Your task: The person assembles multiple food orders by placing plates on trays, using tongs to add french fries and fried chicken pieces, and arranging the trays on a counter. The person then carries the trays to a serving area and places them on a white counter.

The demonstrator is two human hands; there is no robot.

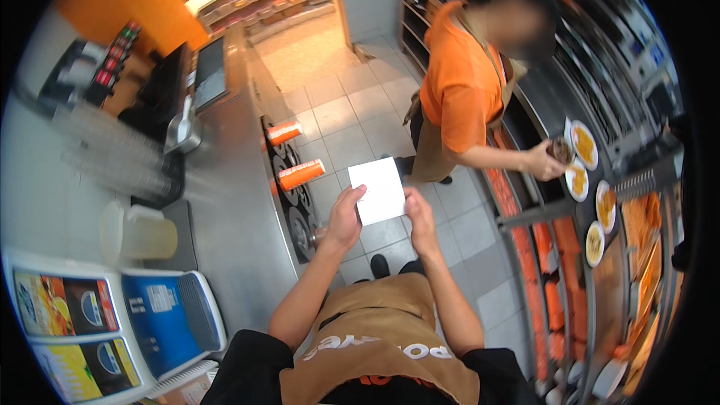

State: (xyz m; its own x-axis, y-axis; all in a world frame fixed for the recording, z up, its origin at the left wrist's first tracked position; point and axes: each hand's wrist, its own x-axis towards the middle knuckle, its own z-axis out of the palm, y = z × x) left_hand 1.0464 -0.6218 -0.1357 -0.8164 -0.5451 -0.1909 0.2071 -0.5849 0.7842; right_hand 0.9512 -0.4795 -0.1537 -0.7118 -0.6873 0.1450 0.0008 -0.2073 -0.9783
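A flat white square (377, 193), which looks like paper or a small carton, is held out in front of my brown apron (375, 315). My left hand (346, 219) grips its left edge, with the thumb lying on top. At the opposite edge, my right hand (421, 219) has its fingers closed against the side. The fingers beneath the white square are hidden, and its thickness is hard to tell.
Left of me runs a steel counter (232, 180), with orange-and-white cups (301, 174) jutting from its side and a plastic pitcher (139, 234) on it. At right, a co-worker in an orange shirt (463, 97) reaches toward several white bowls (585, 145) of food.
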